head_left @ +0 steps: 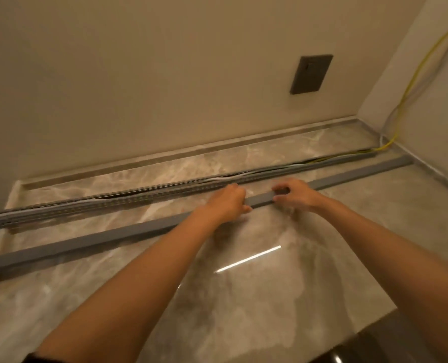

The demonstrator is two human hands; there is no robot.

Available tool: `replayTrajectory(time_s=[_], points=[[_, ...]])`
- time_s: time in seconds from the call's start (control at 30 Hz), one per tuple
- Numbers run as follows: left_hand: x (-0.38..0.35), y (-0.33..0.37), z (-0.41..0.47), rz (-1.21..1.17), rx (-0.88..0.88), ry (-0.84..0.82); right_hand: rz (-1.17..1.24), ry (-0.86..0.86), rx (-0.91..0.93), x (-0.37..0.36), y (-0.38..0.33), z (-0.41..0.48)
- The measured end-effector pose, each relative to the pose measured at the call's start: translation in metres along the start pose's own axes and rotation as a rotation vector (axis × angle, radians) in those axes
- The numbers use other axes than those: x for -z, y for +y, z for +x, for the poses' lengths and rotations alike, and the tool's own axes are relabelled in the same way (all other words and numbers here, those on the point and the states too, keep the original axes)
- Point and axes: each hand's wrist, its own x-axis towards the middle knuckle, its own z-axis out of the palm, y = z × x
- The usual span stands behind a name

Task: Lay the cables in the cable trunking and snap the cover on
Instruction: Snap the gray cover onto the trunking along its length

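Observation:
A long grey slotted cable trunking point(118, 200) lies on the marble floor, running from the left edge toward the right corner. Black, white and yellow cables point(283, 169) lie along its open channel. Nearer to me, parallel to it, lies the plain grey cover point(92, 243). My left hand point(227, 203) and my right hand point(295, 193) both grip the cover near its middle, a short gap apart, fingers curled over its far edge.
A yellow cable point(411, 82) runs down the right wall into the corner and enters the trunking's right end. A dark wall plate point(311, 74) sits on the back wall. A dark object point(348, 357) shows at the bottom edge.

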Motion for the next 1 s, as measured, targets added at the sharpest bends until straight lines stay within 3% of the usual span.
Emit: replayTrajectory(time_s=[0.17, 0.4, 0.6, 0.77, 1.0], points=[[-0.024, 0.064, 0.042, 0.022, 0.056, 0.048, -0.284, 0.083, -0.009, 0.03, 0.084, 0.01], [-0.029, 0.1, 0.068, 0.08, 0.068, 0.098, -0.483, 0.134, 0.16, 0.043, 0.112, 0.021], [-0.01, 0.1, 0.082, 0.061, 0.12, -0.006, -0.295, 0.146, 0.146, 0.049, 0.106, 0.024], [-0.003, 0.112, 0.095, 0.138, 0.017, 0.013, -0.095, 0.108, 0.13, 0.052, 0.1, 0.037], [0.013, 0.109, 0.115, 0.218, 0.142, -0.09, -0.334, 0.256, -0.121, 0.1, 0.17, 0.049]])
